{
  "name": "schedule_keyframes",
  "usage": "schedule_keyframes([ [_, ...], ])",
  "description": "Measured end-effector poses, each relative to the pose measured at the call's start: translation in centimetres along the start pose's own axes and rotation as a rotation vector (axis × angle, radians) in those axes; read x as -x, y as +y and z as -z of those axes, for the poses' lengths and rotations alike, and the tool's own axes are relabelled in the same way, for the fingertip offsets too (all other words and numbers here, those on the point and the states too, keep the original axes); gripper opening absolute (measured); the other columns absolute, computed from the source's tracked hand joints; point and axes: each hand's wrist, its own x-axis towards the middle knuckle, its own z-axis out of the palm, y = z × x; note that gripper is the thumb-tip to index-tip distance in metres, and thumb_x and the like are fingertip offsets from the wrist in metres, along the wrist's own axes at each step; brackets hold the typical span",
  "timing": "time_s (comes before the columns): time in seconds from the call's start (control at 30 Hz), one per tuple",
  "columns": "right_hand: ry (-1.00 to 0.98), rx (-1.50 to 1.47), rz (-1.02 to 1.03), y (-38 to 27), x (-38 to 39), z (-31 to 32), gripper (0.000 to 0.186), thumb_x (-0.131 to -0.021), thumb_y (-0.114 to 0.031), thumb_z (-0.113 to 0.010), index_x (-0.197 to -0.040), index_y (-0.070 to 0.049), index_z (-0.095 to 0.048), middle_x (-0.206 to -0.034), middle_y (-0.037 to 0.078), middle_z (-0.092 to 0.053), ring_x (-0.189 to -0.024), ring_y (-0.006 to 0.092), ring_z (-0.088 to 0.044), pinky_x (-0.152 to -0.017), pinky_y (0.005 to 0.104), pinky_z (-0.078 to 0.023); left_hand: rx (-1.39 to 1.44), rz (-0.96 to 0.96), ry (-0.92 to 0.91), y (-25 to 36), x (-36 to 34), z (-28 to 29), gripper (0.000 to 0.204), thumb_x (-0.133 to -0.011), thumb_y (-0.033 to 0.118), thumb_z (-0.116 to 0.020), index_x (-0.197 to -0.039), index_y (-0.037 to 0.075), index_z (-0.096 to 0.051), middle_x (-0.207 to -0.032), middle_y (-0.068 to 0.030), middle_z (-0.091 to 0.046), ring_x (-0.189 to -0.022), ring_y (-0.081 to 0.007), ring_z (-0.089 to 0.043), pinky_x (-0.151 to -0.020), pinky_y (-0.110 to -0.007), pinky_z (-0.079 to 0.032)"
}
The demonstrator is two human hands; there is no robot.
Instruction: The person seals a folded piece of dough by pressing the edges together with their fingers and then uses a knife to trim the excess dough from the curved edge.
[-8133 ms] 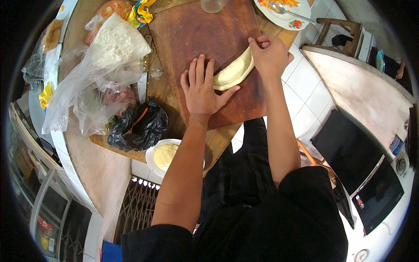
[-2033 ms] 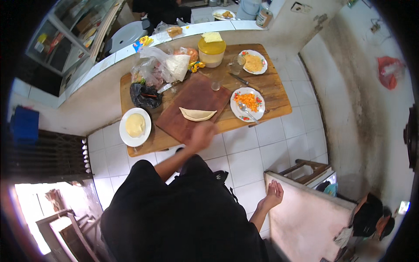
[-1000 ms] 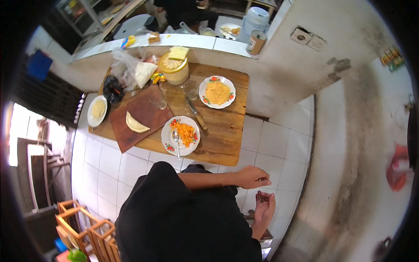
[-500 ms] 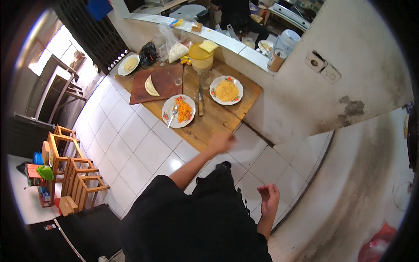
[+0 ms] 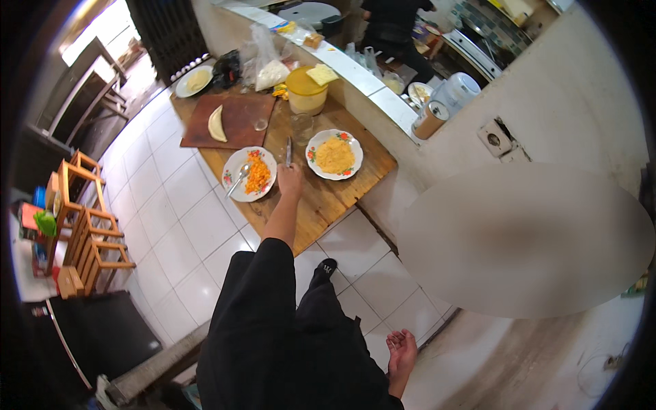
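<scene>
At the wooden table [image 5: 362, 174], my left hand [image 5: 290, 179] reaches forward and grips the handle of a knife [image 5: 289, 149] lying between two flowered plates. The left plate [image 5: 234, 195] holds diced orange food [image 5: 257, 176] and a spoon [image 5: 240, 180]; the right plate [image 5: 349, 168] holds yellowish crumbs [image 5: 335, 154]. Behind them are a dark red board [image 5: 201, 130] with a crescent of dough [image 5: 216, 124], a glass [image 5: 301, 128] and a yellow-lidded tub [image 5: 307, 102]. My right hand [image 5: 401, 355] hangs low beside my dark clothes, fingers loosely bent and empty.
Wooden chairs [image 5: 89, 229] line the left, near a black fridge [image 5: 99, 338]. A tiled ledge [image 5: 355, 78] backs the table, with a co-worker in dark clothes [image 5: 389, 34] beyond. A wall socket [image 5: 493, 139] is at right; a blurred oval covers the wall below it.
I have moved from the board toward the table's right part, turning the view. My left hand has left the dough and reached onto the knife handle; my right hand now hangs low.
</scene>
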Motion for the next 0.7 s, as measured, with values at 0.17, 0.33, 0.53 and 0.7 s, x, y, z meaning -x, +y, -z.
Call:
schedule_keyframes([
  [0.17, -0.155, 0.095, 0.033, -1.9, -2.2, 0.6, 0.026, -0.104, -0.028, -0.061, -0.118, -0.006, -0.06, -0.101, 0.013, -0.07, -0.092, 0.0261, -0.069, -0.088, 0.0405, -0.056, 0.219, 0.007, -0.014, 1.9, 5.1, 2.3, 0.054, -0.094, 0.025, -0.063, -0.144, 0.006, -0.054, -0.099, -0.0067, -0.075, -0.098, -0.0226, -0.067, -0.089, -0.042, -0.039],
  [0.33, -0.33, 0.239, 0.04, -1.7, -4.7, -0.1, 0.028, -0.106, -0.028, -0.058, -0.121, -0.005, -0.059, -0.101, 0.013, -0.071, -0.092, 0.0257, -0.07, -0.086, 0.0391, -0.058, 0.678, 0.081, 0.089, 2.3, 17.8, 5.7, 0.079, -0.085, 0.031, -0.07, -0.152, 0.001, -0.041, -0.097, -0.0186, -0.073, -0.098, -0.0316, -0.067, -0.082, -0.044, -0.048],
  [0.53, -0.728, 0.549, 0.047, -0.5, -3.9, -7.5, 0.032, -0.108, -0.027, -0.054, -0.128, -0.001, -0.058, -0.109, 0.015, -0.07, -0.097, 0.023, -0.07, -0.087, 0.0353, -0.056, 1.457, 0.261, 0.067, -0.3, 31.4, 10.8, 0.063, -0.096, 0.025, -0.066, -0.15, 0.006, -0.039, -0.081, -0.0133, -0.068, -0.074, -0.0278, -0.066, -0.066, -0.039, -0.05],
  [0.7, -0.966, 0.6, 0.08, 1.4, 1.5, -19.5, 0.039, -0.112, -0.03, -0.047, -0.137, -0.002, -0.055, -0.119, 0.012, -0.07, -0.104, 0.0189, -0.068, -0.091, 0.0321, -0.053, 2.266, 0.228, -0.007, -4.4, 34.8, 16.2, 0.047, -0.102, 0.015, -0.064, -0.142, 0.005, -0.043, -0.086, -0.0057, -0.068, -0.076, -0.0104, -0.064, -0.068, -0.029, -0.051],
])
